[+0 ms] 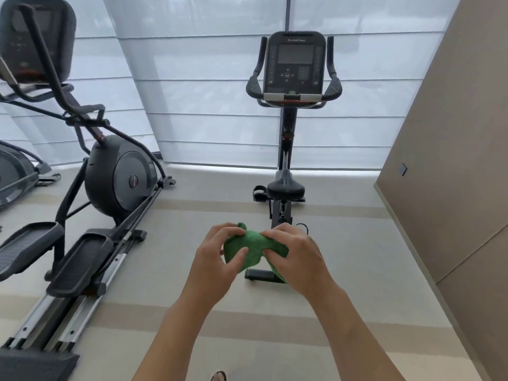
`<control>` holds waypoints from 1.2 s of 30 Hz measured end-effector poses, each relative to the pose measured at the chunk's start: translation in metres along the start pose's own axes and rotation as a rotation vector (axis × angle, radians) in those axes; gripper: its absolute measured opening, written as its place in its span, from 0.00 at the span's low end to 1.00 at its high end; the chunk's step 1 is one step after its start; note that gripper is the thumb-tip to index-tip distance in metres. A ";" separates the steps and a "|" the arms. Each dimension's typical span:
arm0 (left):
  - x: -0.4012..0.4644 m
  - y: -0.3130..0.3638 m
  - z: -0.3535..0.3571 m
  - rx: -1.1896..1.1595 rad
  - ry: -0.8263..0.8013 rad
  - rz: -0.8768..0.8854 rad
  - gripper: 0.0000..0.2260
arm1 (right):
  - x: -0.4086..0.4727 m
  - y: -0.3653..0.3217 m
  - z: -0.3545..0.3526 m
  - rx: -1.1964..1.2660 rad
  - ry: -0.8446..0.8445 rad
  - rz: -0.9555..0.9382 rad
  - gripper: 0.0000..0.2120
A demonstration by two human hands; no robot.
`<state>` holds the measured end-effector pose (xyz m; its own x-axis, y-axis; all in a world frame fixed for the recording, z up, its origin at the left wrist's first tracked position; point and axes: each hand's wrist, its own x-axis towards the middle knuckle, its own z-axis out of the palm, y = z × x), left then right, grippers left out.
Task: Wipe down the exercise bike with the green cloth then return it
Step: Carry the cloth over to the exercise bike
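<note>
The black exercise bike (287, 149) stands straight ahead in front of the window blinds, with its console (295, 66) up top and its saddle (286, 187) lower down. In front of me, short of the bike, both hands hold a bunched green cloth (251, 250). My left hand (217, 259) grips its left side with curled fingers. On the cloth's right side my right hand (295, 254) pinches it. The cloth hides part of the bike's rear base bar (259, 274).
A black elliptical trainer (90, 193) stands to the left, its pedals and rails reaching toward me. A beige wall (445, 160) runs along the right. Pale carpet with tan stripes (192, 215) lies between the machines. A sandal tip (219, 376) shows at the bottom edge.
</note>
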<state>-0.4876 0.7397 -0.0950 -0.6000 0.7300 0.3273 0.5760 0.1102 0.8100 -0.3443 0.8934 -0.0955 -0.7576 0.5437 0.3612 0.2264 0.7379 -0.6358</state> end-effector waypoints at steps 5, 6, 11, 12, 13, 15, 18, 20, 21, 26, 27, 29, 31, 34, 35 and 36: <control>0.058 -0.020 0.019 -0.038 0.028 0.009 0.17 | 0.045 0.033 0.009 -0.014 0.024 0.020 0.17; 0.071 -0.025 0.022 -0.051 0.027 0.014 0.17 | 0.057 0.040 0.012 -0.022 0.027 0.026 0.17; 0.148 -0.054 0.030 -0.106 -0.032 0.018 0.17 | 0.118 0.070 0.027 -0.051 0.025 0.081 0.17; 0.164 -0.060 0.031 -0.116 -0.047 0.022 0.17 | 0.130 0.075 0.030 -0.051 0.017 0.095 0.17; 0.181 -0.065 0.031 -0.121 -0.068 0.032 0.17 | 0.142 0.081 0.033 -0.054 0.011 0.113 0.17; 0.213 -0.074 0.032 -0.122 -0.114 0.063 0.18 | 0.168 0.091 0.039 -0.069 0.015 0.147 0.16; 0.259 -0.089 0.032 -0.133 -0.157 0.087 0.18 | 0.206 0.102 0.051 -0.076 0.021 0.185 0.16; 0.287 -0.100 0.031 -0.146 -0.168 0.094 0.18 | 0.230 0.109 0.059 -0.070 0.021 0.206 0.16; 0.299 -0.106 0.031 -0.151 -0.175 0.099 0.18 | 0.241 0.112 0.063 -0.066 0.022 0.218 0.16; 0.346 -0.130 0.035 -0.182 -0.204 0.133 0.17 | 0.278 0.128 0.077 -0.040 0.035 0.279 0.16; 0.354 -0.135 0.037 -0.183 -0.210 0.134 0.17 | 0.283 0.132 0.078 -0.034 0.039 0.291 0.16; 0.367 -0.142 0.041 -0.194 -0.224 0.130 0.16 | 0.288 0.139 0.079 -0.022 0.035 0.314 0.17; 0.378 -0.149 0.048 -0.207 -0.237 0.129 0.17 | 0.295 0.148 0.079 -0.009 0.021 0.326 0.18; 0.395 -0.161 0.061 -0.225 -0.256 0.115 0.17 | 0.311 0.168 0.078 0.045 0.024 0.337 0.19; 0.401 -0.164 0.067 -0.223 -0.269 0.112 0.17 | 0.317 0.176 0.079 0.072 0.030 0.344 0.19; 0.407 -0.167 0.072 -0.218 -0.283 0.110 0.17 | 0.323 0.184 0.079 0.099 0.029 0.360 0.20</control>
<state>-0.7877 1.0669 -0.1320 -0.3464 0.8904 0.2952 0.4782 -0.1031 0.8722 -0.5958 1.1733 -0.1501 -0.6226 0.7731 0.1209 0.4136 0.4563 -0.7879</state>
